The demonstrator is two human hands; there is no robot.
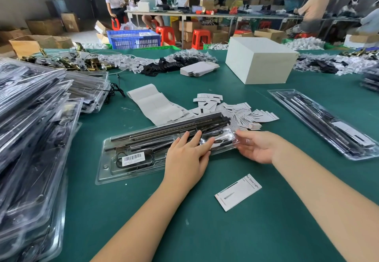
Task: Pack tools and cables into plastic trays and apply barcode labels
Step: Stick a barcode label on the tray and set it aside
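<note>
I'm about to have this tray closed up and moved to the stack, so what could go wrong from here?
1. The rods stick out past the tray at its far right end, so they may slide out or stop it closing.
2. The left hand presses only mid-tray while the right hand holds the right edge; the labelled end could flex up.
3. The card lies loose on the mat and may get left out.

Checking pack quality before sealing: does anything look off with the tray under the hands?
Yes: the long black rods lie askew across the clear plastic tray, their far ends overhanging its rim onto the white cards.
</note>
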